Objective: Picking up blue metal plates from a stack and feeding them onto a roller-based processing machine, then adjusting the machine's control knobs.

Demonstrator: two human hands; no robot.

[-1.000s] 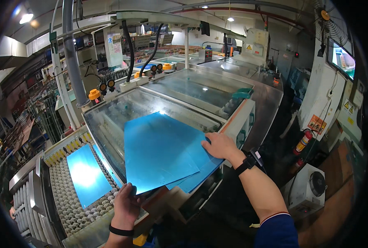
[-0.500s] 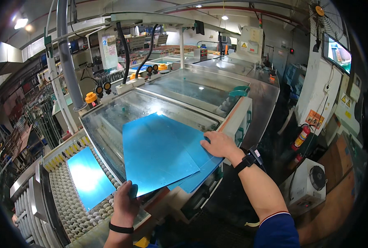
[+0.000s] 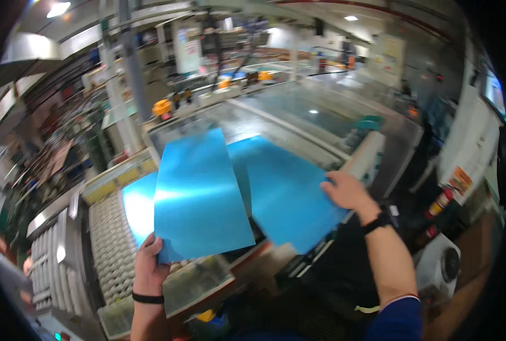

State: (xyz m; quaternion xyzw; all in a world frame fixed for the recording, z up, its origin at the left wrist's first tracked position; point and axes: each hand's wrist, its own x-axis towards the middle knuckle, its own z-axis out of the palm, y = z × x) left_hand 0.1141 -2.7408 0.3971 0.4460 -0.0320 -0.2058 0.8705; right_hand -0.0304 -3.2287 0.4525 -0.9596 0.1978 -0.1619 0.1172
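Observation:
My left hand (image 3: 150, 258) pinches the near left corner of a flat blue sheet (image 3: 202, 199), thumb on top. This sheet is raised and tilted above the rollers. My right hand (image 3: 348, 193) is at the right edge of a small stack of blue sheets (image 3: 290, 193), its fingers curled on that edge; the undersides of the fingers are hidden. The stack lies over the near corner of the glass-topped machine. Another blue sheet (image 3: 138, 204) lies on the roller conveyor (image 3: 108, 238), partly covered by the sheet in my left hand.
The machine's clear cover (image 3: 298, 108) stretches away behind the sheets. An orange knob (image 3: 162, 107) and a grey post (image 3: 131, 62) stand at its left. On the right are a fire extinguisher (image 3: 439, 203) and a white box with a fan (image 3: 438, 264). Motion blurs the background.
My left hand has drawn the top blue sheet leftward off the stack, so the two are now apart. My right hand stays at the stack's edge. The whole view has swung left.

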